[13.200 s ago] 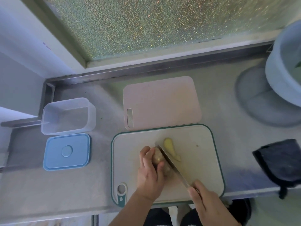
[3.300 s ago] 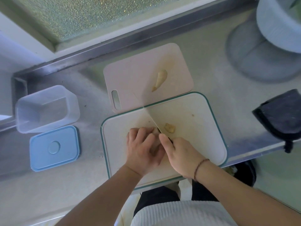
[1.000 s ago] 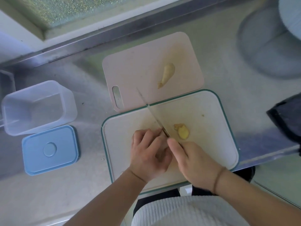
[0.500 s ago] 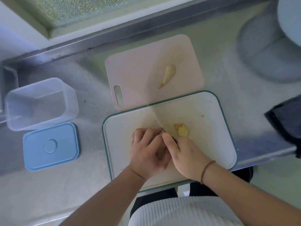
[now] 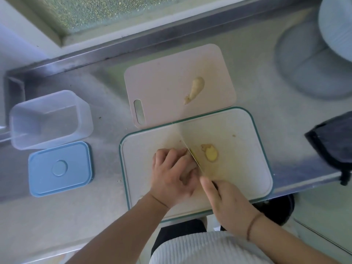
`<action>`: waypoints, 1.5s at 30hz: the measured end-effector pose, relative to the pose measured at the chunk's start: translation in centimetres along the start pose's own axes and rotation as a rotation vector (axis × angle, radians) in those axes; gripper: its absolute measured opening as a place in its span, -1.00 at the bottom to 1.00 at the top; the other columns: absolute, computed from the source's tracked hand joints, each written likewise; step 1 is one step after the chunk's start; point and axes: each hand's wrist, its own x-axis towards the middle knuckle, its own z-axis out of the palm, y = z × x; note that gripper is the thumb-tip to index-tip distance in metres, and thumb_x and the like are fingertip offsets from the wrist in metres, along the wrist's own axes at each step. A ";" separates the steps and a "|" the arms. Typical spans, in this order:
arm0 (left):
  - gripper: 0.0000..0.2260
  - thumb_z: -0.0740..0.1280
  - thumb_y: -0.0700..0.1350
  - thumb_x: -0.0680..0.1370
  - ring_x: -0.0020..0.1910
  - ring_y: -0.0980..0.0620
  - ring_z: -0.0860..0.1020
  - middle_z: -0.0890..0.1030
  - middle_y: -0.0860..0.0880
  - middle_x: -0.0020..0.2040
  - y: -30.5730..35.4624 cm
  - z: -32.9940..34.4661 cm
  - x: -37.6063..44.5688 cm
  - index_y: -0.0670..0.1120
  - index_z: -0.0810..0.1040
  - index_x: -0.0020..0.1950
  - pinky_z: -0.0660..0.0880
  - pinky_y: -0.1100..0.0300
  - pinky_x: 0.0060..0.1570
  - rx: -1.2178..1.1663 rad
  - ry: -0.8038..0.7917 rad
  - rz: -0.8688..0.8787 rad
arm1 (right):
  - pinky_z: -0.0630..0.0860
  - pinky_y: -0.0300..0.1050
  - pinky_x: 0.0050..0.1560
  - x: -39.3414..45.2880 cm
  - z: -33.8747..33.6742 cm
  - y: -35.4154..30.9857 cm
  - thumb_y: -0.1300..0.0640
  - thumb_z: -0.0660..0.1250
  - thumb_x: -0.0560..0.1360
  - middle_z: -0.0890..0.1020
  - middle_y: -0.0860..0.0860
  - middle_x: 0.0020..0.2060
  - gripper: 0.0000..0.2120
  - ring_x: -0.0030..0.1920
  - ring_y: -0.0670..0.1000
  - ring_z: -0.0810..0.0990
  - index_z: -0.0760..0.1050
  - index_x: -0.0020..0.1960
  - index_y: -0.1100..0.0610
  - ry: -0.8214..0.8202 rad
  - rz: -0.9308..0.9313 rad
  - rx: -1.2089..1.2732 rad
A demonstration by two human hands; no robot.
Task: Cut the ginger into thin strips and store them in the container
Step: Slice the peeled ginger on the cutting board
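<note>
Left hand (image 5: 172, 173) steadies ginger; right hand (image 5: 226, 204) holds knife (image 5: 187, 147).

yellow ginger slice (image 5: 211, 153) on board (image 5: 238, 149)

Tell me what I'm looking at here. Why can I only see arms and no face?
The camera sits on a person's head, looking down, so you see only arms. The left hand curls over ginger, mostly hidden beneath it, on the white cutting board. The right hand holds a knife slicing beside it. One cut slice lies right of the blade. Another ginger piece waits on the pink board. At left stand an empty clear container and its blue lid.
</note>
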 end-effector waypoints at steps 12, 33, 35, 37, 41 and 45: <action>-0.85 0.34 -0.03 0.51 -0.15 -0.16 0.60 0.65 0.00 -0.01 -0.2 0.0 -0.2 0.04 0.54 0.07 0.41 -0.01 -0.04 0.004 -0.014 -0.037 | 0.32 -0.27 -0.39 -0.6 0.3 1.2 -0.39 -0.11 0.41 0.34 -0.06 -0.57 -0.44 -0.49 -0.11 0.33 0.28 -0.39 0.06 0.016 -0.014 0.029; -0.75 0.44 -0.08 0.39 -0.12 -0.17 0.58 0.65 -0.03 0.02 0.0 -0.4 -0.2 -0.03 0.57 0.05 0.41 -0.03 -0.04 0.018 -0.034 -0.049 | 0.32 -0.25 -0.39 -0.1 -1.3 0.0 -0.37 -0.07 0.43 0.39 -0.04 -0.55 -0.42 -0.48 -0.12 0.36 0.32 -0.40 0.09 0.071 -0.075 0.083; -0.76 0.46 -0.09 0.38 -0.10 -0.18 0.59 0.66 -0.01 0.02 -0.2 -0.2 -0.4 -0.06 0.63 0.03 0.41 -0.02 -0.02 0.022 -0.033 -0.063 | 0.34 -0.25 -0.37 -1.4 -1.1 -0.3 -0.36 -0.06 0.43 0.41 -0.04 -0.53 -0.43 -0.45 -0.10 0.38 0.33 -0.39 0.09 0.078 -0.086 0.066; -0.80 0.45 -0.09 0.40 -0.11 -0.17 0.59 0.66 -0.01 -0.01 -0.2 -0.1 -0.5 -0.07 0.63 0.01 0.41 0.00 -0.02 0.016 -0.025 -0.061 | 0.35 -0.26 -0.34 -2.3 -1.1 -0.2 -0.36 -0.07 0.43 0.44 -0.09 -0.51 -0.46 -0.44 -0.09 0.38 0.31 -0.39 0.07 0.079 -0.081 0.051; -0.78 0.46 -0.11 0.39 -0.15 -0.16 0.58 0.66 -0.01 -0.05 -0.1 -0.1 -0.3 -0.02 0.55 0.01 0.41 0.02 -0.02 -0.009 0.001 -0.051 | 0.37 -0.22 -0.33 -3.0 -1.1 -0.2 -0.41 -0.11 0.45 0.47 -0.13 -0.49 -0.41 -0.43 -0.07 0.40 0.32 -0.37 0.05 0.085 -0.073 0.043; -0.73 0.48 -0.14 0.37 -0.17 -0.14 0.58 0.66 -0.01 -0.08 0.0 -0.1 -0.2 -0.01 0.53 0.01 0.40 0.05 -0.01 -0.012 0.015 -0.040 | 0.40 -0.17 -0.29 -2.9 -0.7 -0.1 -0.44 -0.15 0.43 0.50 -0.17 -0.45 -0.38 -0.40 -0.06 0.44 0.34 -0.35 0.05 0.084 -0.062 0.030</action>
